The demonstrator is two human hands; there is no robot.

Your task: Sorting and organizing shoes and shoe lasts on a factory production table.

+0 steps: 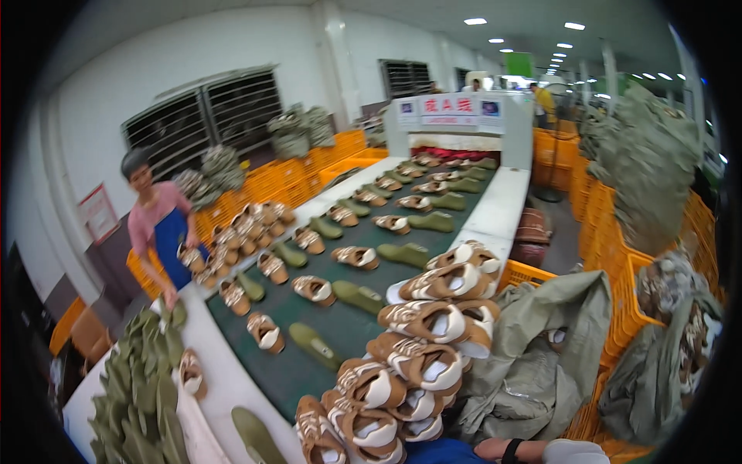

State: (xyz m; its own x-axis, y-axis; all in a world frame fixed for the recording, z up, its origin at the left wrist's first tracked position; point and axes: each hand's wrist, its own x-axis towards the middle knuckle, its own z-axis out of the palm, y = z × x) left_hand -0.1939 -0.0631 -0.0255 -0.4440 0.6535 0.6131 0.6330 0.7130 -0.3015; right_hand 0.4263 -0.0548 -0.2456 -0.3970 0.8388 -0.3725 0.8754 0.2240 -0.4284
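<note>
At the bottom edge of the frame, right of centre, only a sliver of the person's own arm [502, 448] shows, lying sideways with a dark band at the wrist; the hand itself is cut off, so its grip cannot be told, nor which arm it is. Just above it, in the lower centre, a heap of brown-and-white shoes [417, 356] rests on the white table edge [502, 205], beside a grey-green sack [541, 348] spilling over orange crates [618, 301]. Up the middle runs a dark green conveyor belt [309, 363] carrying rows of shoes and olive shoe lasts [313, 344]. At the left a co-worker in a pink top [158, 220] leans over the belt, blurred, near a pile of lasts [131, 394] at lower left.
</note>
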